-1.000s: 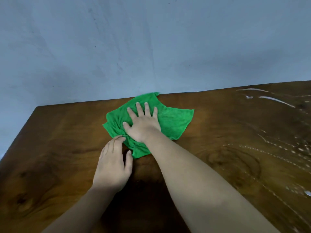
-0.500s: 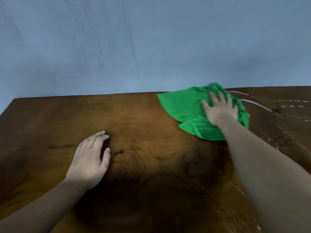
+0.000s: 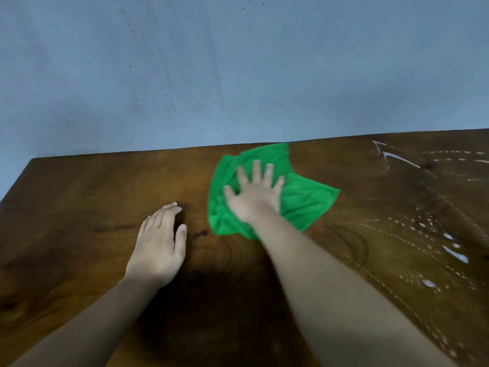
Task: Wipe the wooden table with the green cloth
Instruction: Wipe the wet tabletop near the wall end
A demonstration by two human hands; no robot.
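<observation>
I am mid-wipe: my right hand presses flat on the green cloth, fingers spread, at the far middle of the wooden desk, close to its far edge. My left hand rests flat on bare wood just to the left, fingers straight and together, holding nothing. The crumpled cloth stretches roughly left to right, one corner pointing right. Next, I judge, comes a sweep right into the wet streaks.

Blue-grey wall is filling the upper half, ending behind the counter's far edge. Dark specks are showing near its top. White wet streaks and dotted droplets are glistening on the right side.
</observation>
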